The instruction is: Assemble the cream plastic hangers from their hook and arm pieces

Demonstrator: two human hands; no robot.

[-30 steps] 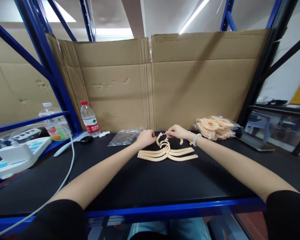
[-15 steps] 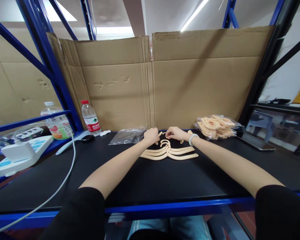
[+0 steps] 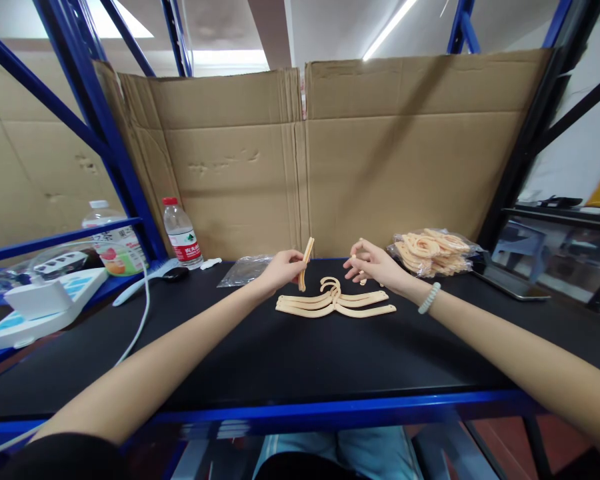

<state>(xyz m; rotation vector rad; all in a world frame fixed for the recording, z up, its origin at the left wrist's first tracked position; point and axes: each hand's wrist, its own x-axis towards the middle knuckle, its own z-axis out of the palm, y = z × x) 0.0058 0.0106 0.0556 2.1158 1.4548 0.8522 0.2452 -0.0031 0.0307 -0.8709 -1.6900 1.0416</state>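
My left hand (image 3: pixel 286 268) pinches a slim beige hanger piece (image 3: pixel 307 261), which stands nearly upright above the black table. Across a gap, my right hand (image 3: pixel 369 263) is raised with curled fingers around a beige hanger piece (image 3: pixel 363 276); small parts show above and below the fingers, the rest is hidden. Between and just in front of my hands, several beige hangers (image 3: pixel 335 307) lie in a neat overlapping stack, hooks toward the cardboard. A clear, crumpled plastic bag (image 3: pixel 245 271) lies beyond my left forearm.
A clear bag of beige hangers (image 3: pixel 433 253) lies at the back right, beside a dark flat device (image 3: pixel 513 281). At left are a red-capped bottle (image 3: pixel 182 235), a larger bottle (image 3: pixel 114 243), a power strip (image 3: pixel 40 310) and a white cable. Cardboard (image 3: pixel 405 153) stands behind the table.
My hands have moved apart, left hand leftward and right hand slightly rightward. The piece in my left hand is now lifted upright. The stacked hangers have barely moved.
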